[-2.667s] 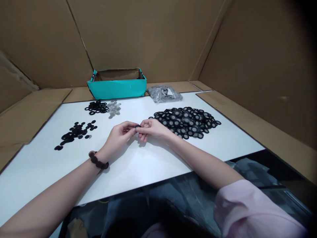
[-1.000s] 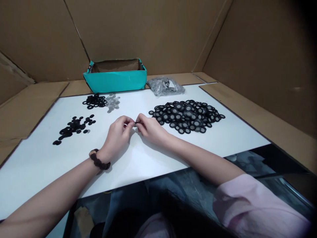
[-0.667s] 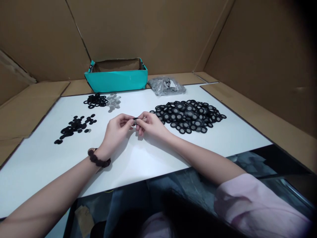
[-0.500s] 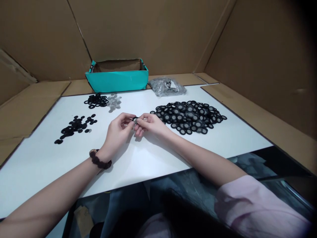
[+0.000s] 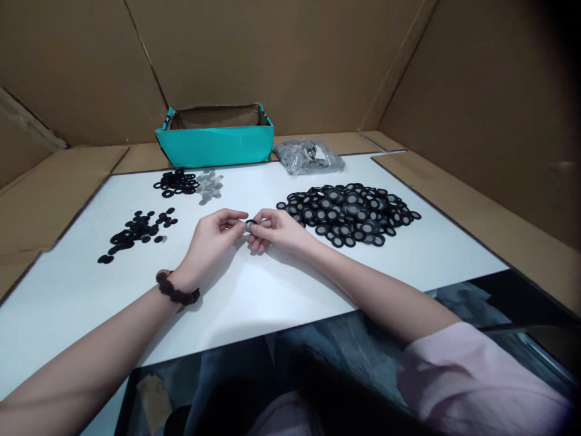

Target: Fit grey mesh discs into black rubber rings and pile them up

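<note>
My left hand (image 5: 212, 238) and my right hand (image 5: 278, 230) meet above the middle of the white board (image 5: 254, 290). Both pinch one small black ring with a grey mesh centre (image 5: 249, 224) between their fingertips. A large heap of black rings with mesh centres (image 5: 349, 212) lies just right of my right hand. Left of my left hand lies a scatter of small black discs (image 5: 136, 233). Farther back are a small pile of black rings (image 5: 175, 182) and a small pile of grey mesh discs (image 5: 209, 184).
A teal box (image 5: 215, 144) with a cardboard lining stands at the back. A clear bag of grey parts (image 5: 309, 157) lies to its right. Cardboard walls (image 5: 476, 91) enclose the work area. A dark bracelet (image 5: 175, 290) is on my left wrist.
Both hands stay together at the centre, turning the small ring between the fingertips. The view has shifted slightly; the piles have not moved.
</note>
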`<state>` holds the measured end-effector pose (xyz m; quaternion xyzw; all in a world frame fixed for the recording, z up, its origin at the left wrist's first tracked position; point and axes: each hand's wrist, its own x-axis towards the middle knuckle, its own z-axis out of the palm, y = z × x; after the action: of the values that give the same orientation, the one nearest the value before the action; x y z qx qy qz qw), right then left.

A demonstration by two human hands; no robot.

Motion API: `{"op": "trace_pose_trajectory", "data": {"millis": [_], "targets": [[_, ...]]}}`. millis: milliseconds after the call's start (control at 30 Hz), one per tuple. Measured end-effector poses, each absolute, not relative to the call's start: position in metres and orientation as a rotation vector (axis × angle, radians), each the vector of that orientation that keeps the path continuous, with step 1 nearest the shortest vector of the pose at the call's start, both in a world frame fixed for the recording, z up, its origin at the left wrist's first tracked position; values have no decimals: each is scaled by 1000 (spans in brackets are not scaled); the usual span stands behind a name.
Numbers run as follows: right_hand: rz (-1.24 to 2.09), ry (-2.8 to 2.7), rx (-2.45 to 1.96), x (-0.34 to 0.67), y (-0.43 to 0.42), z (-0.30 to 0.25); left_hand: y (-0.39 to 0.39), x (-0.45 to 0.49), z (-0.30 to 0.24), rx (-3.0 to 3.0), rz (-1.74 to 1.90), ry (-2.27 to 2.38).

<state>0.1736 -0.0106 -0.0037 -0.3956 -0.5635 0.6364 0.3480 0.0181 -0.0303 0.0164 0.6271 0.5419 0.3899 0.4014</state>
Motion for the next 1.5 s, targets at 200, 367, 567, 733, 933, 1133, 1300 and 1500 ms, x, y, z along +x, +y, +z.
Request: {"op": "trace_pose_trajectory", "data": {"millis": [200, 367, 567, 733, 933, 1133, 1300, 1500], "targets": [[1585, -1531, -1047, 176, -9, -4, -30, 18, 20, 1557, 932, 1385], [1487, -1629, -1113, 174, -12, -4, -30, 20, 18, 1658, 900, 1396], [1268, -1824, -1169, 174, -13, -4, -29, 20, 9, 1760, 916, 1479], [1136, -1807, -1071, 180, -16, 3, -30, 19, 16, 1746, 921, 1482], [1187, -1750, -985, 179, -13, 1, -30, 16, 19, 1507, 881, 1335], [1291, -1761, -1012, 176, -12, 0, -33, 20, 15, 1612, 1001, 1475], [1162, -1822, -1046, 176, -18, 2, -35, 26, 13, 1755, 1121, 1491], [1016, -1821, -1058, 175, -20, 5, -36, 29, 16, 1779, 1181, 1480]]}}
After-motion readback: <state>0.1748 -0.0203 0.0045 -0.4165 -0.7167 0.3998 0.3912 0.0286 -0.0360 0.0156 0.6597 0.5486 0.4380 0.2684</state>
